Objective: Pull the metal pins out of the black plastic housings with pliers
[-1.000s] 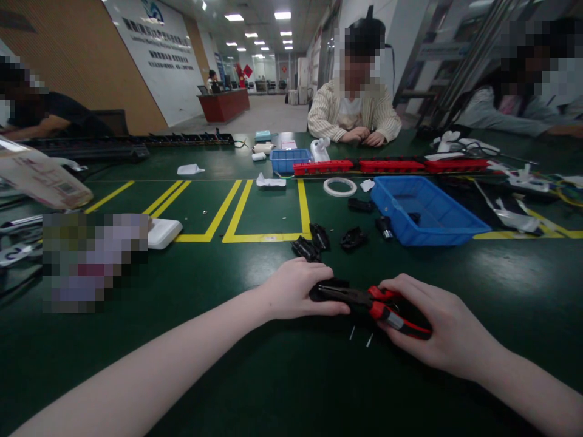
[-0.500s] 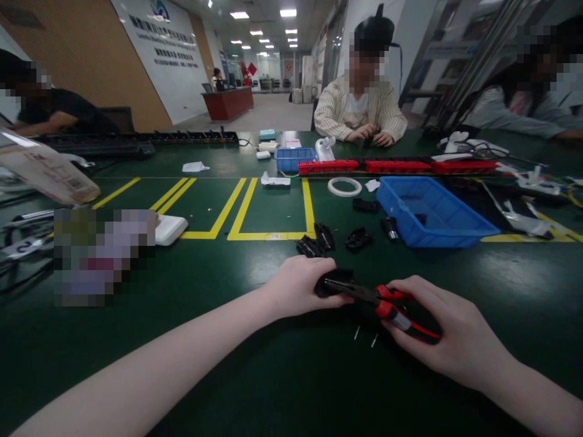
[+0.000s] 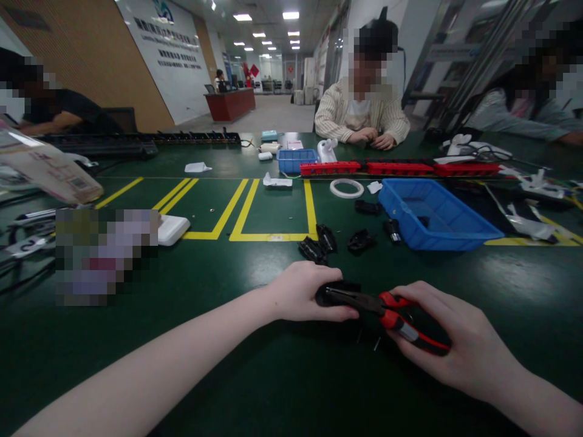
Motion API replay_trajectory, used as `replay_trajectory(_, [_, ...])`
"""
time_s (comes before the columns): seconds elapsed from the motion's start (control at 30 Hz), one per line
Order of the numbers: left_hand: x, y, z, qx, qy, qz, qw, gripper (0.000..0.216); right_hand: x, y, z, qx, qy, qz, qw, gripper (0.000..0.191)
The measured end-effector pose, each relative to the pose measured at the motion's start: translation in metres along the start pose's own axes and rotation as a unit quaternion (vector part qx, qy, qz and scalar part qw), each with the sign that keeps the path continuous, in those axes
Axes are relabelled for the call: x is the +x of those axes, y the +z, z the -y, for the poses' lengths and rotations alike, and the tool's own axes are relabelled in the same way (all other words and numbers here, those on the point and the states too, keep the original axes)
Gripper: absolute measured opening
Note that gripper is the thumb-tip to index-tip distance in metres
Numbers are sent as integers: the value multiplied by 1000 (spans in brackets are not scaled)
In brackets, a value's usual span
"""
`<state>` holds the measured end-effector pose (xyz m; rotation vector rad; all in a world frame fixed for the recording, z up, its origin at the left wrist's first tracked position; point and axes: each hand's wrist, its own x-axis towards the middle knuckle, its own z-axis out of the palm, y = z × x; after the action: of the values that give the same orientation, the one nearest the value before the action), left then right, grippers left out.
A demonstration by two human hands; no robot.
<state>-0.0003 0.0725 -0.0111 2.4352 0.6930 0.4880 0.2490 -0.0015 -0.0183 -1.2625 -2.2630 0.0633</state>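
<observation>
My left hand [image 3: 314, 292] is closed around a black plastic part [image 3: 324, 294], mostly hidden by the fingers and the tool. Red-handled pliers [image 3: 390, 317] are in my right hand [image 3: 449, 340], its fingers wrapped round the grips. The dark jaws lie over the black part; whether they pinch anything there I cannot make out. Two thin metal pins [image 3: 377, 344] rest on the table just below the pliers. Beyond my left hand lie several more black parts [image 3: 359, 240], some of them shiny.
A blue bin [image 3: 449, 233] stands at the right, with a dark piece inside. Behind it runs a long red strip [image 3: 405, 167]. A roll of white tape [image 3: 346, 188], a small blue tray [image 3: 297, 161] and a white box [image 3: 173, 230] are on the green table. A co-worker [image 3: 362, 115] sits opposite.
Both hands have shifted slightly down and to the right in view, with the black part and the pliers still held. The pliers' jaws remain at the black part.
</observation>
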Motion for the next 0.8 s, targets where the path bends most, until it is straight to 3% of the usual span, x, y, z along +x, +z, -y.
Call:
replay_trajectory(0.57, [-3,3,-1,-22,26,20,999,39,-2,0,-2,-2,-23,16,1000,35])
replay_trajectory(0.8, [0,2,-3,5,14,2,1000,35,1,2,-4,-11,-29,-18,999,36])
